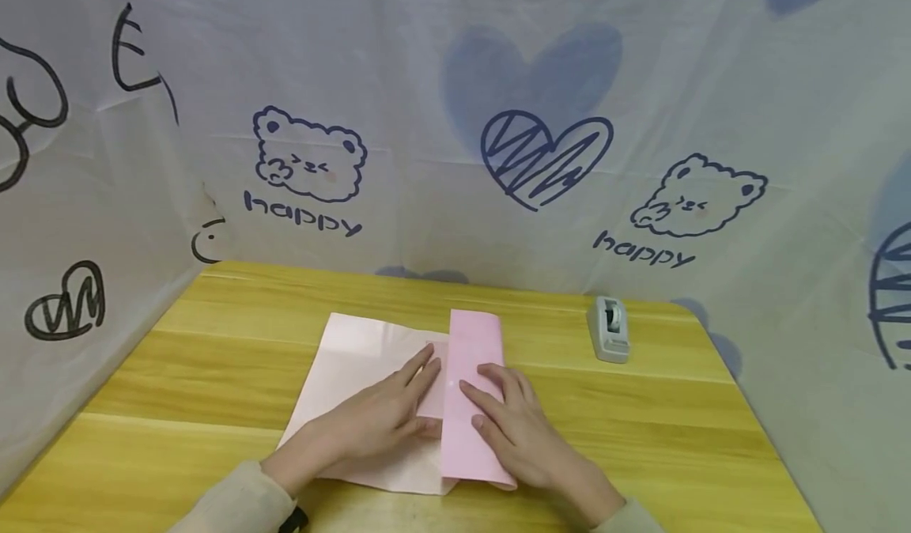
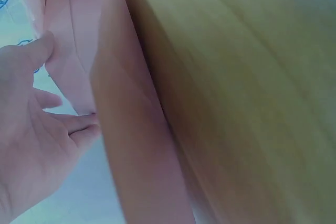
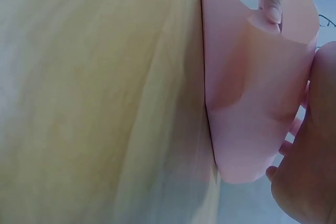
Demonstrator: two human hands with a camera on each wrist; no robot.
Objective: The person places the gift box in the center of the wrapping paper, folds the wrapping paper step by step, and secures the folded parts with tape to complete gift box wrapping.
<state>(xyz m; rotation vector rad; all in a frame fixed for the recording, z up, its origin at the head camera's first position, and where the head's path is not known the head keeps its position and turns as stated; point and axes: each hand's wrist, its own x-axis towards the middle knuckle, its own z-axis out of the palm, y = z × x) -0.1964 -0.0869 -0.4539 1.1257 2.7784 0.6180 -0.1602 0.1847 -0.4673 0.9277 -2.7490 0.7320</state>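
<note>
A sheet of pink paper point(image 1: 363, 351) lies on the table, its right part folded over to the left as a brighter pink flap point(image 1: 473, 438). A small pink box point(image 1: 434, 395) sits on the sheet, partly tucked under the flap's edge. My left hand point(image 1: 387, 410) holds the box, fingers at its far end and thumb at its near end. In the left wrist view the box point(image 2: 76, 40) shows a thin seam on its face. With fingers spread, my right hand point(image 1: 515, 430) presses on the flap. The curved flap point(image 3: 257, 93) bulges beside the hand in the right wrist view.
A white tape dispenser point(image 1: 610, 331) stands at the back right of the wooden table point(image 1: 683, 438). Behind and on both sides hangs a white cloth point(image 1: 420, 193) printed with hearts, bears and words.
</note>
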